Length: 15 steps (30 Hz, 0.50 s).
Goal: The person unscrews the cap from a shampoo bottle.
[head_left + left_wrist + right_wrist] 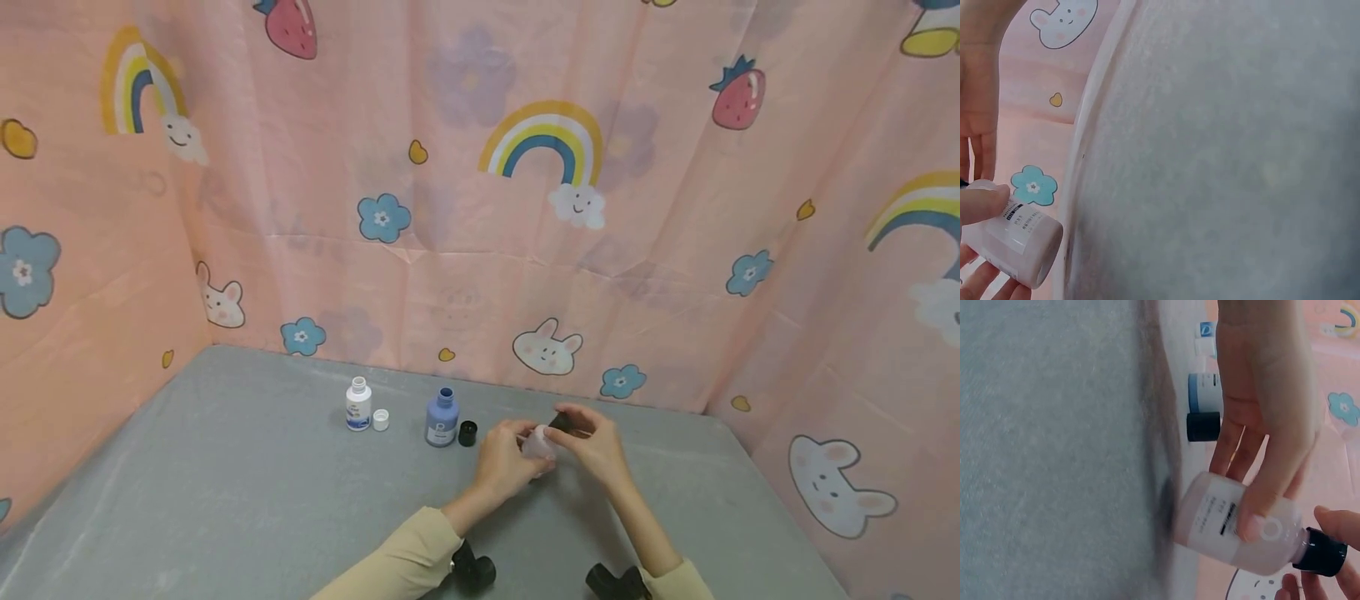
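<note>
My left hand grips a translucent pale pink bottle round its body, above the grey table. In the right wrist view the bottle lies tilted on its side in the left hand, with a printed label and the thumb across it. At the bottle's neck sits a black screw cap, which my right hand pinches between thumb and fingers. How tightly the cap is screwed on cannot be made out. In the left wrist view the bottle's base points toward the table.
Uncapped on the table to the left stand a blue bottle beside a black cap and a white bottle beside a white cap. A pink patterned curtain hangs round the table's back and sides.
</note>
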{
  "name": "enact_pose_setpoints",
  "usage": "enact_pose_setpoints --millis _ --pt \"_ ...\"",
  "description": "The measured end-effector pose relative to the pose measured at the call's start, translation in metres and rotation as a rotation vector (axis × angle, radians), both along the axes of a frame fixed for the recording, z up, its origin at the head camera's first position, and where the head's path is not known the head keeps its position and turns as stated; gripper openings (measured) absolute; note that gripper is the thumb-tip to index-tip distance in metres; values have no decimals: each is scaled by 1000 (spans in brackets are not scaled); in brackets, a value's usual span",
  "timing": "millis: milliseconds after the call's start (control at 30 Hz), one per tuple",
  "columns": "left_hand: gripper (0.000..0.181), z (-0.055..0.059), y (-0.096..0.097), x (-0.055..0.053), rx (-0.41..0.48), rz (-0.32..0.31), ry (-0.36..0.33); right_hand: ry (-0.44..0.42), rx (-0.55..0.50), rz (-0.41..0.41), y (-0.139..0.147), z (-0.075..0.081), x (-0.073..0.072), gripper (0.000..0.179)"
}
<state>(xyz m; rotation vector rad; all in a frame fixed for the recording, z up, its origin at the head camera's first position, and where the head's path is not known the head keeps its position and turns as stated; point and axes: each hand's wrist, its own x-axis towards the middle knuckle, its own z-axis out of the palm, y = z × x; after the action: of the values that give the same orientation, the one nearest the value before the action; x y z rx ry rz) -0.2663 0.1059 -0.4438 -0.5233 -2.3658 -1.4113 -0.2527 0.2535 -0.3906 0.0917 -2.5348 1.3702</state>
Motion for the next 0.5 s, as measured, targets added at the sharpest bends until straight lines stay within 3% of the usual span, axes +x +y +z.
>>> enact_pose_setpoints --millis 267,500 --pt "48 2 -5 1 -11 -34 22 -26 2 22 4 4 4 38" --pt "51 3 -7 -1 -28 -25 41 27 -5 91 6 8 5 39"
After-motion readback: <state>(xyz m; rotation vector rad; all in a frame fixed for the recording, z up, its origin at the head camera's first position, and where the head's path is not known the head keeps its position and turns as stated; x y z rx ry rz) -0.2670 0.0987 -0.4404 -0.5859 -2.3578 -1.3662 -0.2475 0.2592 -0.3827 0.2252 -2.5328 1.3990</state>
